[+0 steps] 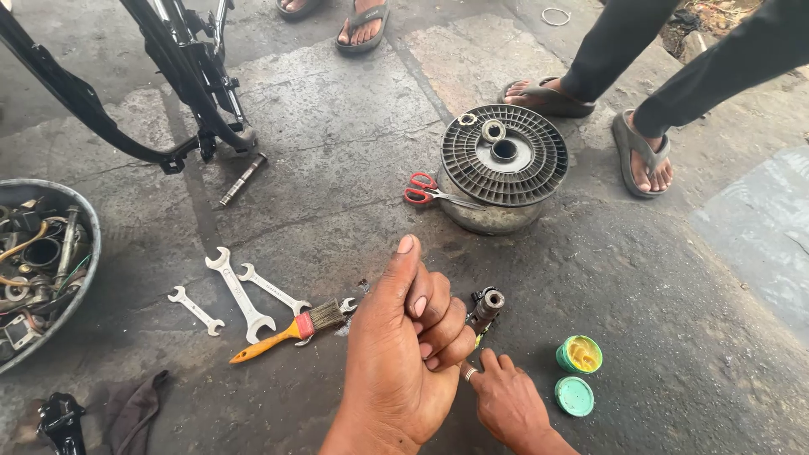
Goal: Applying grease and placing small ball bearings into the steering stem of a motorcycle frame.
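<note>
Head view, looking down at an oily concrete floor (354, 152). Low in the middle, left hand (404, 354) curled into a loose fist, thumb stretched upward, fingers folded in, nothing visibly inside its grip. Just right of it, right hand (510, 404) with a ring on one finger, fingertips reaching toward a small dark metal part (486, 307) with a round cylindrical end; cannot tell whether its grip is closed on the part, since the left hand hides the contact. Right of the hands, close by on the floor, a small open green tub (580, 354) of yellowish grease, its green lid (575, 395) lying flat just below it. Left of the hands, a paintbrush (291, 330) with an orange handle, and beside it three open-ended spanners (240, 295) laid roughly side by side. Further up, a round ribbed grey disc (504, 156) sitting on a metal bowl, with red-handled scissors (425, 192) touching its left edge. At the far left, a metal basin (84, 253) full of mixed bolts and parts. At the top left, a black bicycle frame (185, 76). At the top right, sandalled feet (645, 160) of another person standing by.
</note>
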